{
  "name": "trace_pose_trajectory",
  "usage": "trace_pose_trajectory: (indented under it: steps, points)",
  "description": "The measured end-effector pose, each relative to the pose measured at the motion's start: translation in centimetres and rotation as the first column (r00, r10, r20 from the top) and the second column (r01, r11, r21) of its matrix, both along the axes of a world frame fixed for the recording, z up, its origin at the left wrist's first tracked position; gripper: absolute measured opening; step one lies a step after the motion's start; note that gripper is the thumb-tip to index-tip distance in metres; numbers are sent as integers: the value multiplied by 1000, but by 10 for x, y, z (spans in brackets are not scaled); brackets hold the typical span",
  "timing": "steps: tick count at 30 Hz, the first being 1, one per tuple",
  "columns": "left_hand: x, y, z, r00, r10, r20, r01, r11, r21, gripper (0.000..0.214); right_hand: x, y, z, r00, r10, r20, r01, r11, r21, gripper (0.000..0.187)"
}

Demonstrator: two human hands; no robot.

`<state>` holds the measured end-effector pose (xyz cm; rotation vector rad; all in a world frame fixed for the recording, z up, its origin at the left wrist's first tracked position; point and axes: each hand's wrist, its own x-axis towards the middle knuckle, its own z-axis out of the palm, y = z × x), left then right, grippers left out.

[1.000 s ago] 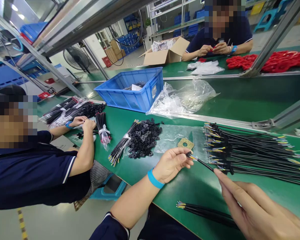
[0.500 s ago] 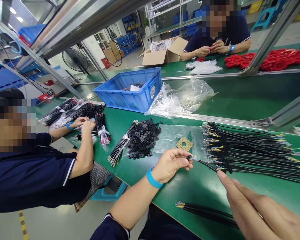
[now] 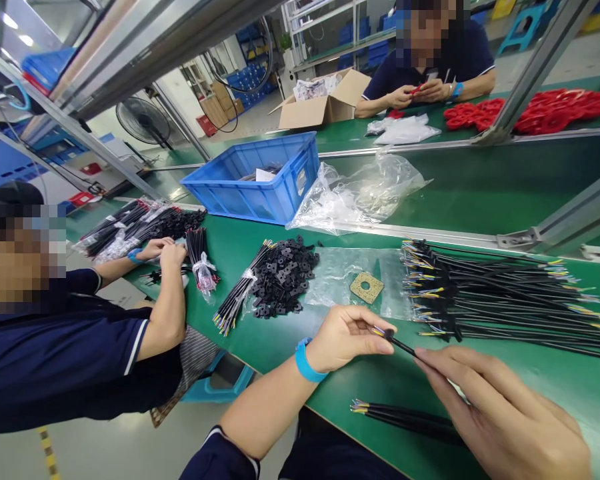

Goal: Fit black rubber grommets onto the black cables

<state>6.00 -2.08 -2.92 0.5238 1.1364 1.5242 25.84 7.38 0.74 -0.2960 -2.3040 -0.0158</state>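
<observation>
My left hand (image 3: 347, 339) pinches a small black plastic part (image 3: 389, 334) between thumb and fingers. A black cable (image 3: 405, 348) passes into that part, and thin coloured wire ends stick out on its far side. Farther back along the cable, the thumb and fingers of my right hand (image 3: 505, 400) are closed on it. Below my hands lies a bundle of black cables (image 3: 410, 421) with bare coloured ends. A yellowish square plate with a round hole (image 3: 360, 293) rests on a clear plastic bag (image 3: 330, 277) beyond my left hand.
Cables with black parts at one end (image 3: 505, 293) lie at the right. A heap of small black parts (image 3: 285, 277) and a tied cable bundle (image 3: 237, 297) sit left of the bag. Behind stands a blue crate (image 3: 245, 200). Co-workers sit at the left and across the bench.
The black part has gone from the wire tips onto the cable's black sheath, with wires now showing past it. My right hand has moved left, closer to my left hand, gripping the cable.
</observation>
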Motion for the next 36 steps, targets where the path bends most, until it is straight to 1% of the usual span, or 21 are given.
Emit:
trace_pose_trajectory:
  steps: [2, 3, 6, 9, 13, 16, 18, 20, 22, 23, 25, 28, 29, 33, 36]
  points:
    - [1, -1, -2, 999, -16, -31, 18, 997, 78, 44, -2, -1, -1, 1000, 16, -11, -16, 1000, -18, 10]
    - [1, -1, -2, 998, -19, -57, 25, 992, 121, 41, -3, -1, -2, 999, 40, -16, -40, 998, -51, 10]
    - [-1, -1, -3, 988, -19, -156, 54, 973, 226, 35, -6, -2, -2, 991, 131, -11, -130, 969, -209, 14]
    - [-5, -1, -3, 973, -56, -222, 117, 956, 268, 35, -7, -3, -1, 979, 203, -27, -198, 904, -380, 15]
    - [-7, -3, -3, 965, -134, -226, 198, 936, 290, 42, -7, -2, 1, 965, 258, -35, -232, 793, -563, 15]
    - [-6, -6, -3, 959, -173, -224, 238, 923, 302, 39, -8, 1, 2, 960, 277, -38, -236, 728, -644, 17]
    - [-5, -7, -1, 956, -181, -232, 247, 921, 302, 33, -8, 2, 3, 958, 282, -52, -243, 703, -668, 18]
    - [-4, -7, 0, 958, -182, -222, 242, 929, 281, 32, -8, 3, 3, 957, 284, -62, -249, 692, -678, 18]
    - [-3, -7, 1, 964, -182, -193, 226, 945, 236, 39, -8, 3, 4, 959, 276, -68, -249, 697, -673, 18]
    - [-3, -6, 1, 968, -180, -176, 217, 951, 219, 43, -8, 3, 4, 959, 273, -74, -252, 707, -660, 17]
    - [-1, -6, 0, 975, -168, -146, 197, 957, 215, 46, -9, 2, 4, 959, 268, -92, -266, 742, -615, 13]
    - [1, -6, -4, 983, -144, -110, 169, 947, 274, 39, -9, -1, 2, 958, 271, -93, -279, 807, -521, 10]
    - [1, -6, -5, 985, -138, -101, 161, 947, 276, 38, -9, -2, 2, 959, 269, -84, -275, 827, -490, 9]
    - [0, -5, -8, 988, -143, -65, 153, 968, 200, 44, -9, -5, -3, 969, 238, -66, -245, 897, -367, 9]
    - [-2, -4, -7, 985, -164, -50, 169, 973, 154, 48, -10, -6, -7, 974, 216, -69, -227, 930, -289, 10]
